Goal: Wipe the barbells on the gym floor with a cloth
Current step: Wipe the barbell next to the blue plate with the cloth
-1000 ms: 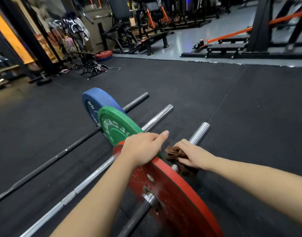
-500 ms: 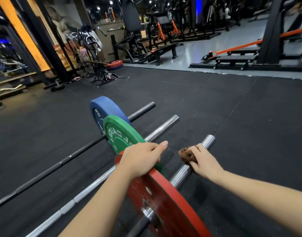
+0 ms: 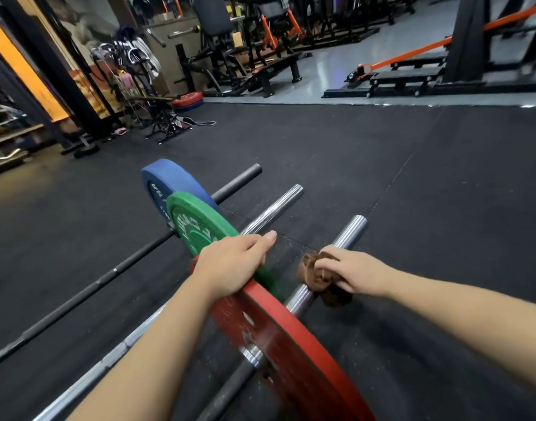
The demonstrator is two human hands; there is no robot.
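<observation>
Three barbells lie side by side on the black rubber floor. The nearest carries a red plate, and its chrome sleeve sticks out to the right. My left hand grips the top rim of the red plate. My right hand holds a brown cloth wrapped over that sleeve, about midway along it. Behind stand a green plate on the middle bar, whose chrome sleeve shows, and a blue plate on the far black bar.
Open black matting stretches right and ahead. Benches and racks line the back, and an orange-armed machine stands back right on the grey floor. A rack with straps and stacked plates sits back left.
My right hand slid the cloth outward along the sleeve toward its end, then back inward toward the red plate. My left hand has stayed on the plate's rim.
</observation>
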